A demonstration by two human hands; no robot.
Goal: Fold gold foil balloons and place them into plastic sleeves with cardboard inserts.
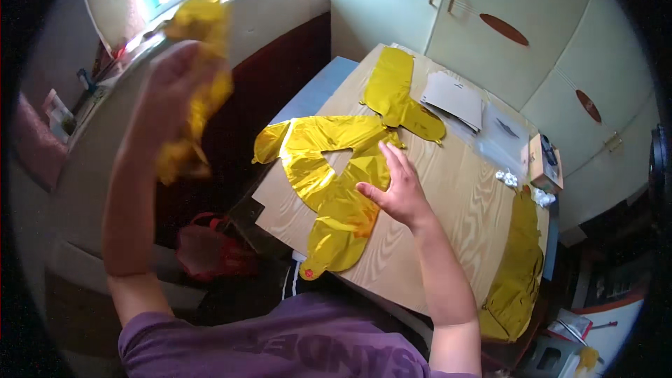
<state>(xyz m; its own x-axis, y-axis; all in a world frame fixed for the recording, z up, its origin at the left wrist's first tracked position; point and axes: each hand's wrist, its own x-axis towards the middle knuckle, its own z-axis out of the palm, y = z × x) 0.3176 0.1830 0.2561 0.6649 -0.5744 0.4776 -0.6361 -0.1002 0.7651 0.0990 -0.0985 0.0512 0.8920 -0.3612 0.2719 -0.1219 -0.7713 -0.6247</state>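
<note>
My left hand (175, 66) is raised at the left, off the table, and closed on a crumpled gold foil balloon (203, 10). The balloon hangs above and below the fist, and both are smeared by motion. My right hand (399, 185) is over the table with thumb and fingers apart, holding nothing. Its thumb and fingertips overlap the edge of a flat, uninflated gold foil balloon (308, 161) with a triangular opening. Whether they touch it I cannot tell. Another flat gold foil balloon (392, 80) lies just beyond, meeting the first one's far end.
A further gold foil piece (518, 273) lies along the table's right edge. Grey-white sheets (453, 98), clear plastic (500, 133), a small box (546, 164) and crumpled white bits (542, 197) sit at the back right of the wooden table (455, 203). Pale cupboards (504, 0) stand behind.
</note>
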